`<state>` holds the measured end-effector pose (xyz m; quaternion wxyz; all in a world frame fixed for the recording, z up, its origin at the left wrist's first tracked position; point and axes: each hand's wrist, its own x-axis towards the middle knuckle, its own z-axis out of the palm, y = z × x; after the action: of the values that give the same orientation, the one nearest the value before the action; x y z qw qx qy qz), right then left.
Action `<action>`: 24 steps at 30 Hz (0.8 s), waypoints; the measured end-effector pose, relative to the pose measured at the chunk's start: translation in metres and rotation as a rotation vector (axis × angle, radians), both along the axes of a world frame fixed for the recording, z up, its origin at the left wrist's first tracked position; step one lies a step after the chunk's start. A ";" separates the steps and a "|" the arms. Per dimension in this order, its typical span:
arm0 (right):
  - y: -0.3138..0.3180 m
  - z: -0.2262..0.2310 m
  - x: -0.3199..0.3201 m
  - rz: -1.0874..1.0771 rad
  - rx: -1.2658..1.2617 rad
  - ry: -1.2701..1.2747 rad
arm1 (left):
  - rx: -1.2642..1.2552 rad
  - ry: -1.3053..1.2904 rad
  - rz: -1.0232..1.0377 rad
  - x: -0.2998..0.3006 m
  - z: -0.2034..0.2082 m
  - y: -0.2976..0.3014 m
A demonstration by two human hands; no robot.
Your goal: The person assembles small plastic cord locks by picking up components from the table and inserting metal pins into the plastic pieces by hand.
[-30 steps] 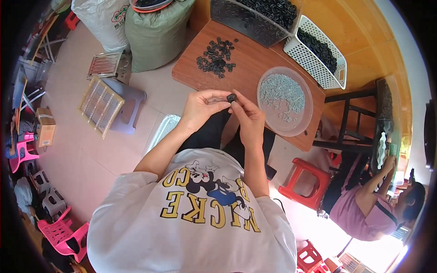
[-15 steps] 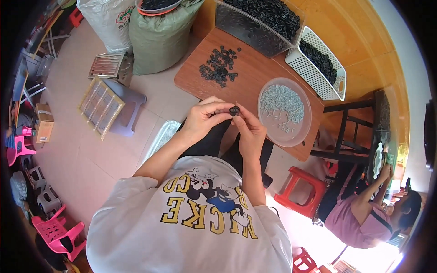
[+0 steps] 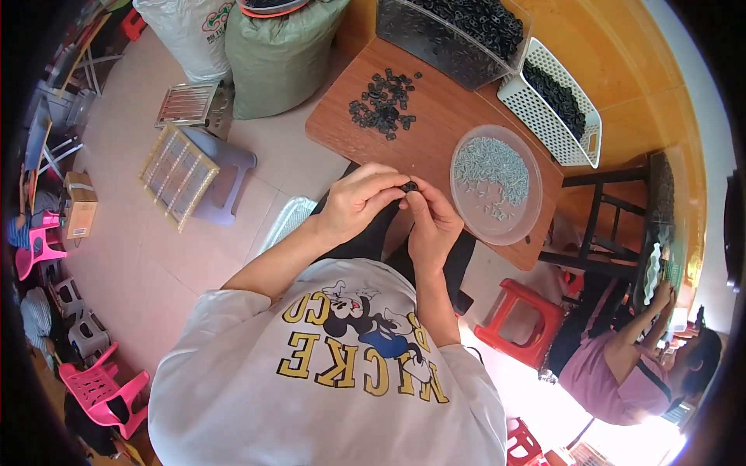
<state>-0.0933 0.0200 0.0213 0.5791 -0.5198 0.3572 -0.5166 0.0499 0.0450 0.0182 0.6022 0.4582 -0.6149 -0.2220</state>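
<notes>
Left hand [image 3: 353, 207] and right hand [image 3: 433, 225] meet in a narrow pinch on a black part [image 3: 409, 186] above the lap [image 3: 364, 233], near a table [image 3: 435, 116] bearing a bowl [image 3: 483, 221] of silvery pieces [image 3: 493, 165].

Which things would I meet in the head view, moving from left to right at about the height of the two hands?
Cardboard box, yellow-edged rack, left hand, small black piece, right hand, round tub with silvery pieces, black frame.

Small black piece [image 3: 409, 186], rounded, partly covered; held up between fingertips of left hand [image 3: 359, 203] and right hand [image 3: 432, 225]. Exact tilt unclear.
</notes>
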 end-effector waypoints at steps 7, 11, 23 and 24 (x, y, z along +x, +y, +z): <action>-0.004 0.007 -0.005 0.019 0.053 0.084 | 0.211 0.419 -0.193 -0.007 -0.007 -0.001; -0.027 0.061 -0.028 -0.099 -0.075 0.278 | 0.326 0.645 -0.182 -0.010 -0.015 0.010; -0.215 0.106 -0.125 -0.686 -0.729 0.950 | 0.637 0.540 -0.039 0.000 -0.051 0.027; -0.193 0.099 -0.098 -0.509 -0.612 0.938 | 0.653 0.535 -0.032 -0.002 -0.057 0.031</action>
<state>-0.1911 -0.1729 0.1199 0.0434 -0.7328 0.5224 -0.4339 0.0479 0.0757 -0.0387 0.5603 0.5415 -0.3414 -0.5256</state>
